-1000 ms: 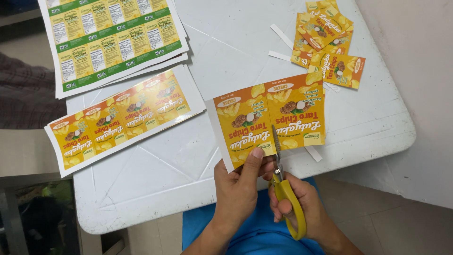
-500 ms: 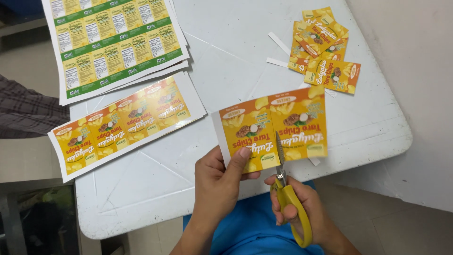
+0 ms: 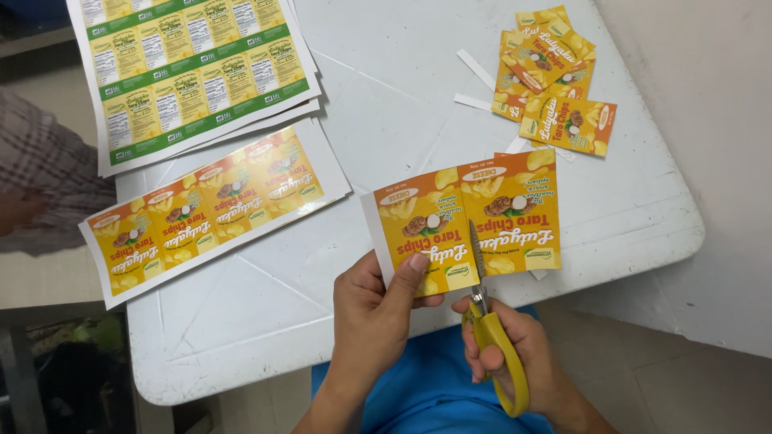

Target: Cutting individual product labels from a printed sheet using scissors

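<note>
Two-label strip (image 3: pixel 470 221) being cut with yellow-handled scissors (image 3: pixel 492 337) at lower centre of the frame.

Left hand (image 3: pixel 374 313) is pinching the strip's lower left corner, thumb lying on the orange-and-yellow print, while the right hand (image 3: pixel 515 354) is gripping the scissor handles, the blades sitting narrowly parted on the seam between the two labels. At centre left a longer strip of four orange labels (image 3: pixel 213 209) is lying on the white tabletop (image 3: pixel 402 104); a green-and-yellow label sheet (image 3: pixel 189 72) is resting at upper left. Cut labels (image 3: pixel 555 76) are piling up at upper right, with thin white paper trimmings (image 3: pixel 476 68) beside them. Another person's checked sleeve (image 3: pixel 44 169) is showing at the left edge.
</note>
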